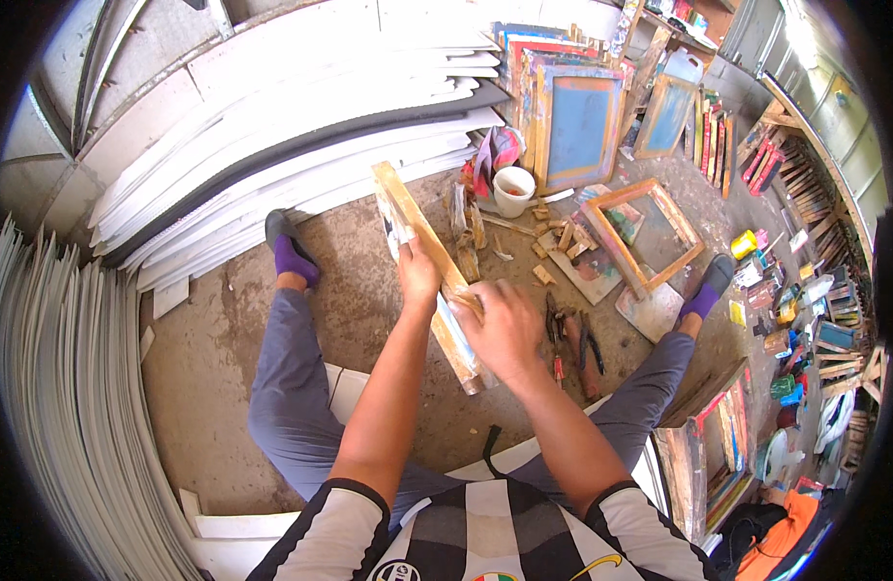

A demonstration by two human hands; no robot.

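Note:
Between my legs stands a paint-stained wooden frame (408, 208), tilted and seen nearly edge-on, with its long bars running from upper left to lower right. My left hand (419, 271) is closed round its side at mid-length. Lower down, my right hand (502, 324) has its fingers curled over the near bar; the fingertips are partly hidden. Just right of that hand, pliers with dark handles (591, 341) lie on the floor beside a red-handled tool (558, 366) and a worn rod-like handle (584, 360).
Another wooden frame (693, 225) lies at right among wood offcuts (566, 235). A white bucket (513, 191) stands ahead, near leaning screen frames (579, 126). White sheets are stacked behind (262, 155) and at left (69, 387). Paint containers (744, 242) crowd the far right.

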